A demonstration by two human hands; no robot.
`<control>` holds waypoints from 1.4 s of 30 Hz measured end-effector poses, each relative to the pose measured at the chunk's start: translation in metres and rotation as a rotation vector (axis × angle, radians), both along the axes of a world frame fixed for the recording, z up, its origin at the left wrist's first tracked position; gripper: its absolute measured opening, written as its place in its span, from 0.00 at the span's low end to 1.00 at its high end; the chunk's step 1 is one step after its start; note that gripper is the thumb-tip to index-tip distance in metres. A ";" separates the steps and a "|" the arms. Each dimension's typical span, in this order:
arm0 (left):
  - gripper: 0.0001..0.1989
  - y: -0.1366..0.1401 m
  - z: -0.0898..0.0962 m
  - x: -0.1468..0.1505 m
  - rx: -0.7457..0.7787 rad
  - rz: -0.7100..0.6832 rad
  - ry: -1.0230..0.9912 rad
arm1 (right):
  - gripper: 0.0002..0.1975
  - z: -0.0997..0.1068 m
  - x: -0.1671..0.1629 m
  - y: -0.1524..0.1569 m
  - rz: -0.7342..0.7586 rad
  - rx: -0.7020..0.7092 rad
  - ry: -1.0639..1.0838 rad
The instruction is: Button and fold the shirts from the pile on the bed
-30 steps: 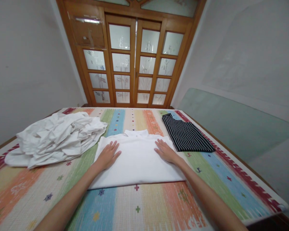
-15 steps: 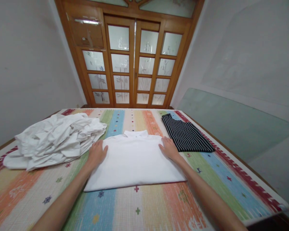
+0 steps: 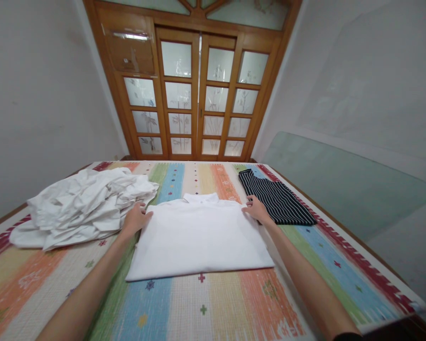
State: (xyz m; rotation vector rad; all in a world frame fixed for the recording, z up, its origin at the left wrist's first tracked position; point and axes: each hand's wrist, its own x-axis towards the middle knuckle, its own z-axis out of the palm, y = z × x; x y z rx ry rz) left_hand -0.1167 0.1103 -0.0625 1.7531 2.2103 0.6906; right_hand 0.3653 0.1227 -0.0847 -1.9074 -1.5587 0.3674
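Observation:
A folded white collared shirt (image 3: 199, 237) lies flat in front of me, its collar at the far side. My left hand (image 3: 135, 220) is at the shirt's left edge, thumb by the cloth and fingers apart, a little bent. At the opposite edge, near the shoulder, my right hand (image 3: 257, 210) has its thumb beside the white fabric and its fingers spread. Neither hand visibly grips the shirt. The fingers of the right hand come close to a folded black-and-white striped garment (image 3: 277, 196).
A crumpled heap of white cloth (image 3: 88, 208) lies to the left, close to my left hand. Everything rests on a colourful striped cover (image 3: 184, 312). Beyond stand wooden doors (image 3: 199, 94) with glass panes. A pale green panel (image 3: 341, 175) is along the right wall.
Both hands have moved outward from the shirt, the left one to the left and the right one to the right. Their fingers have lifted off its sides. The shirt stays in place.

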 end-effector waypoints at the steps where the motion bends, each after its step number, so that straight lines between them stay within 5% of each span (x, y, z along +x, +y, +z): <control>1: 0.19 0.002 0.000 -0.001 0.007 0.016 -0.043 | 0.27 0.001 0.002 0.002 -0.020 -0.002 0.066; 7: 0.19 0.004 0.003 -0.005 -0.027 -0.023 -0.523 | 0.23 0.003 0.006 0.007 0.007 -0.112 0.432; 16: 0.22 0.010 0.011 -0.014 0.166 -0.028 -0.696 | 0.17 0.005 0.015 0.018 0.042 0.205 0.624; 28: 0.10 0.034 -0.008 0.004 0.073 0.097 -0.316 | 0.11 -0.001 0.000 0.041 -0.074 0.134 0.098; 37: 0.15 0.034 -0.005 0.005 0.058 0.031 -0.123 | 0.15 -0.009 -0.004 0.037 -0.062 0.101 -0.078; 42: 0.21 0.028 0.003 0.029 0.272 -0.094 0.141 | 0.21 -0.004 -0.034 0.027 0.073 0.284 -0.319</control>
